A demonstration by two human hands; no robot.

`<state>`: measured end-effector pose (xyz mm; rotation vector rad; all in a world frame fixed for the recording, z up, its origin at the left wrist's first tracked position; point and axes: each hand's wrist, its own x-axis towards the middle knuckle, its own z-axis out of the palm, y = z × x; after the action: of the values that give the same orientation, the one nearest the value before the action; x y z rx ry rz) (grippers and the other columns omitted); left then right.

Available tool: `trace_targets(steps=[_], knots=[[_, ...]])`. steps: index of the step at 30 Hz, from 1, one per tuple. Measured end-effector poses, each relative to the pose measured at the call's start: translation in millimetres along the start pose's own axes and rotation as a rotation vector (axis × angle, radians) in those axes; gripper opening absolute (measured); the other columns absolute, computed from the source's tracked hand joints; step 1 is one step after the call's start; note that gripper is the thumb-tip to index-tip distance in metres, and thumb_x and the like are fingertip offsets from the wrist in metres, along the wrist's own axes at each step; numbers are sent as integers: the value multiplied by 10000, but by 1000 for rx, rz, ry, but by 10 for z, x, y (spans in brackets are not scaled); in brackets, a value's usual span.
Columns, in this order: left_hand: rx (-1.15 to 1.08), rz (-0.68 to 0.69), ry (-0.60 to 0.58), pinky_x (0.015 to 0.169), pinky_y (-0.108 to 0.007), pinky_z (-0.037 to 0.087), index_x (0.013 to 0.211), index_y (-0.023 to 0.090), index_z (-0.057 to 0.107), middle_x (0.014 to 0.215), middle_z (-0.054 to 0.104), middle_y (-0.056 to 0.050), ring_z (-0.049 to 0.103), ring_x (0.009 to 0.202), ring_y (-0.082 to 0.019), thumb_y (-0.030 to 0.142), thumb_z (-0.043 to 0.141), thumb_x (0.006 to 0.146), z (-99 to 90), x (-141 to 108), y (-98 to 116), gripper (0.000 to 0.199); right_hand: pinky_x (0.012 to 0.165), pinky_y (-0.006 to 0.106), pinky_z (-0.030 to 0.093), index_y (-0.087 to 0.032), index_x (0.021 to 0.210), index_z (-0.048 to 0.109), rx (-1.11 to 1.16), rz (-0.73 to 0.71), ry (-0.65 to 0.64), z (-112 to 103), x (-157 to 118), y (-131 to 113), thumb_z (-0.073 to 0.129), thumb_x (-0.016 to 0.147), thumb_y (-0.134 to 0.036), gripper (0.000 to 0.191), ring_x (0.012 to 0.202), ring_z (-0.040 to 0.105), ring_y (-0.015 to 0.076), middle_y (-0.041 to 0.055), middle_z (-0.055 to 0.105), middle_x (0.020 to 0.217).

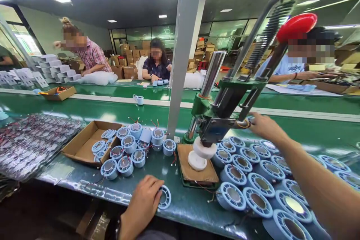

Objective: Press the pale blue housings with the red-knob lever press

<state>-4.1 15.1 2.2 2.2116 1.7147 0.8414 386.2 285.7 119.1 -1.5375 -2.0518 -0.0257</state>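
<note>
Left hand (144, 201) clamped on blue ring (165, 197). Right hand (263, 125) at press (218, 125), closure unclear; blue housings (249, 153) below.

On the press (222, 99), shows glossy green paint, smooth chromed metal and a shiny red knob (298, 28), plastic by its look. At its foot, shows smooth white plastic in the discs (204, 149) and a matt, brown, cardboard-like surface on the pad (184, 157). Right of the press, shows smooth, pale blue, satin plastic around dull and bright metallic faces in the housings (231, 195). Left of it, shows the same plastic in the ring (165, 197), matt cardboard in the box (81, 148), and crinkled, glossy plastic film over the stack (42, 138). Under the press, gleams smooth and green across the tabletop (168, 170).
</note>
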Motion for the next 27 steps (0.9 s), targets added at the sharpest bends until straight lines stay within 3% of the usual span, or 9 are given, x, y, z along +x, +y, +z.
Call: trace_targets(steps=[3,6,9,11,13,16,20,23,27], knots=[[-2,-44,8,973,-476,563,1163,202,695,1195,674,-114,629,1115,-275,95,504,914,106,96,-60,331,834,422,513,-120,1284,596,-231,-11,-68,-430,-463,48,380,939,-376,480,974,680,318,199,676,1017],[-79,-48,-76,1050,-482,523,1239,243,663,1284,638,-94,578,1216,-264,136,535,933,-20,78,-121,349,852,373,557,-276,1301,594,-38,-229,-122,-582,-1224,-278,502,887,-388,439,1095,658,294,121,637,1248],[-82,-57,-180,1118,-552,453,1340,287,595,1378,586,-80,501,1317,-305,185,724,825,-86,15,-82,541,941,298,551,-359,1212,653,188,-442,-370,-374,-1891,-979,566,795,-191,458,1215,611,233,26,568,1379],[-45,-88,-176,1134,-597,416,1363,279,576,1399,568,-92,471,1341,-338,169,811,723,-49,-12,-45,691,1013,284,514,-341,1165,678,299,-486,-609,-128,-2094,-1466,509,701,-52,572,1211,604,194,13,551,1384],[-25,-120,-131,1127,-609,416,1326,254,605,1357,596,-102,494,1314,-344,129,819,687,18,-28,-39,686,1055,316,485,-285,1084,702,401,-478,-713,137,-2126,-1805,464,633,-6,581,1194,590,190,26,561,1343],[-77,-148,-52,1110,-583,443,1256,232,645,1286,641,-100,551,1254,-319,111,760,737,72,-53,-89,546,1134,391,417,-227,1028,699,545,-492,-612,518,-2110,-1959,435,623,3,535,1293,503,219,44,530,1381],[-206,-218,84,1070,-511,504,1320,215,591,1328,627,-118,608,1217,-290,229,669,854,-13,-74,-57,473,1188,472,354,-199,1495,349,652,-351,-242,984,-2331,-1911,528,779,-98,744,1470,314,267,132,310,1571],[-234,-165,75,1077,-458,511,1395,216,528,1369,610,-115,611,1233,-273,272,660,870,-104,-18,158,545,1095,406,484,-210,1501,298,658,-146,-20,1262,-2515,-1972,612,819,-190,752,1375,471,262,139,444,1480],[-178,11,-32,1103,-464,493,1431,226,501,1383,608,-89,573,1274,-271,160,673,804,-99,159,471,653,1020,333,547,-181,1406,441,695,-59,56,1433,-2537,-2085,539,752,-105,665,1216,621,220,106,595,1342]])
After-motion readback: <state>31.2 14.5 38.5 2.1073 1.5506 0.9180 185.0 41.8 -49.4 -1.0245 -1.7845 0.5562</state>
